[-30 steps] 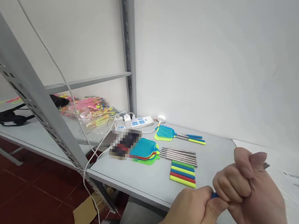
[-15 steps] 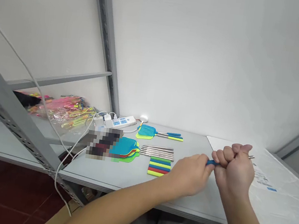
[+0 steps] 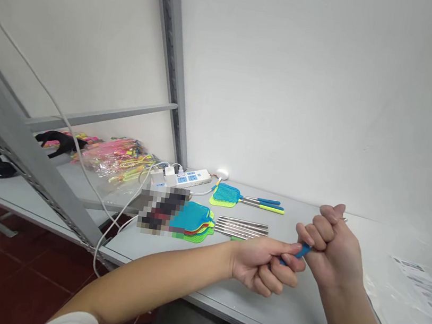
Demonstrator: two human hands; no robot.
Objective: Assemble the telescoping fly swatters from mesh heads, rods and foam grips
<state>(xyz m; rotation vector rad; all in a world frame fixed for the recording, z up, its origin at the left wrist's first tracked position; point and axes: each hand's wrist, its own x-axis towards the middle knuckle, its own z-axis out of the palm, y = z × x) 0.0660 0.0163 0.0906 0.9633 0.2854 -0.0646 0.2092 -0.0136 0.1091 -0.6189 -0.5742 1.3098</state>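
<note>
A blue handle sleeve [image 3: 302,251] shows between my two closed hands, above the table's front half. My left hand [image 3: 271,269] pinches it, thumb on top and fingers curled below. My right hand [image 3: 331,245] is a fist around a metal rod [image 3: 345,220], whose tip pokes out at the far side; the sleeve's other end runs into this fist. Left of my hands lie several telescopic metal rods [image 3: 241,227] in a row and a stack of coloured fly swatter heads [image 3: 194,218]. A green sleeve [image 3: 238,239] is partly hidden behind my left forearm.
Fly swatters [image 3: 227,195] with blue and yellow-green handles lie behind. A white power strip [image 3: 193,179] with plugs and a cable stands near a grey metal post [image 3: 173,65]. Bagged colourful items [image 3: 116,156] are at the left, white plastic sheeting [image 3: 412,313] at the right.
My left hand has shifted its hold on the blue sleeve, from a fist to a pinch with curled fingers. My right fist stays on the rod. The view has swung slightly left.
</note>
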